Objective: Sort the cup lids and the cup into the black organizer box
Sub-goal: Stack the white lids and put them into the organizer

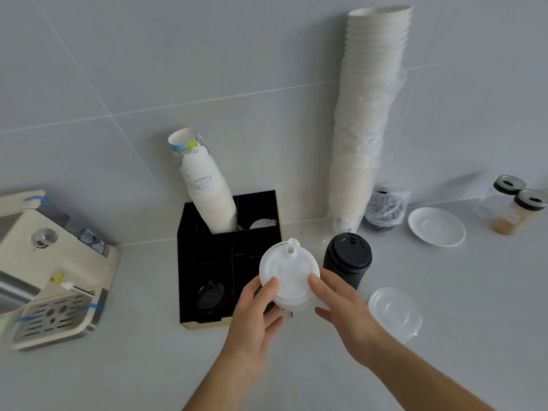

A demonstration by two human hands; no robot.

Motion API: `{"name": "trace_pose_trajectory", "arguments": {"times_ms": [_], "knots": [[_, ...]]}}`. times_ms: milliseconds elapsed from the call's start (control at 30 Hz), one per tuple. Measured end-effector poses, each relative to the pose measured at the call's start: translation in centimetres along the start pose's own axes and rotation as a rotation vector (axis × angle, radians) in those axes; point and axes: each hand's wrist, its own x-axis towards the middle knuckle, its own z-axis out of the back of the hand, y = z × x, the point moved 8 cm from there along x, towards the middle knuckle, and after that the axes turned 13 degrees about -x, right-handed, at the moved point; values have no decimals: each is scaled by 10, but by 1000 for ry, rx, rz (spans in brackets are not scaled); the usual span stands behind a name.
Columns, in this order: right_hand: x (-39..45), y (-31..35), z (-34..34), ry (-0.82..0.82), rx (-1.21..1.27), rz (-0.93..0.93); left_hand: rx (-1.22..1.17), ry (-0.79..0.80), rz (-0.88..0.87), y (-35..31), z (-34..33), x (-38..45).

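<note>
Both hands hold a small stack of white lids [289, 275] above the front right corner of the black organizer box [207, 262]: the left hand [255, 315] cups it from below, fingers curled round its rim, while the right hand [341, 304] pinches its other edge. The stack looks like several nested lids, though blur hides how many. A loose grip could let them slide apart, or the right hand could topple the lidded black cup [347, 262] just beside it; a clear lid [396, 311] waits on the surface [444, 351].

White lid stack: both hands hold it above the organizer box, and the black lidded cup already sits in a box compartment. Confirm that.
Not quite. In the head view the black lidded cup stands on the counter right of the organizer box, not inside. Both hands, left and right, hold the white lid stack.
</note>
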Motion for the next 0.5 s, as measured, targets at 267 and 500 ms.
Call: {"name": "trace_pose_trajectory", "arguments": {"times_ms": [267, 500], "knots": [[36, 62, 1, 58, -104, 77, -24, 6, -124, -55, -5, 10], [64, 117, -6, 177, -143, 182, 4, 38, -248, -100, -14, 24]]}}
